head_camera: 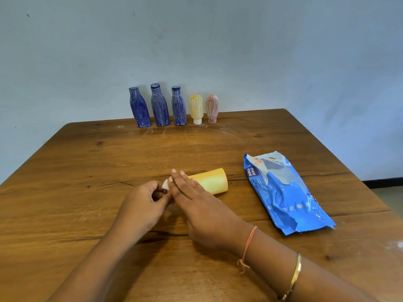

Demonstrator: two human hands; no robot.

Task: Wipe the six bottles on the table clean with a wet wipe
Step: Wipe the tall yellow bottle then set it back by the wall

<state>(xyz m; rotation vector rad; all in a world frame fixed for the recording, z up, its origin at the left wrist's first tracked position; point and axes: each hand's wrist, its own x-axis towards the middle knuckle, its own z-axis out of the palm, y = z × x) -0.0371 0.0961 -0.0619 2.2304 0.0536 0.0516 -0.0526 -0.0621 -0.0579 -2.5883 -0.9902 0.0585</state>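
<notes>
1. The brown wooden table (87, 162), grained and cracked with dark lines, is running out of the picture at the left, right and near sides.
2. Three tall dark blue bottles (160, 105), streaked with pale scratchy lines and narrowing to flat caps, are standing upright in a row at the far edge, close to the pale blue wall (283, 51).
3. The left hand (144, 203) is lying near the middle of the table with its fingers curling inward at the white cap (165, 185); whether they are pinching it is hard to make out.
4. The right hand (196, 201) is reaching across with straight fingers held together, pressing flat on the cap end of the smooth yellow cylindrical bottle (211, 182). Anything under its palm is hidden.
5. That bottle is lying on its side in the middle of the table, its flat base pointing right.
6. Just right of the blue row, a small rounded yellow bottle (196, 109) is standing on its white cap, and a small rounded pink bottle (212, 109) is standing beside it; both are streaked.
7. A glossy, crinkled blue plastic wipe pack (283, 192) is lying flat on the right, well apart from the hands, its small print too blurred to read.
8. An orange thread (247, 247) and a thin gold bangle (294, 277) are circling the right wrist.
</notes>
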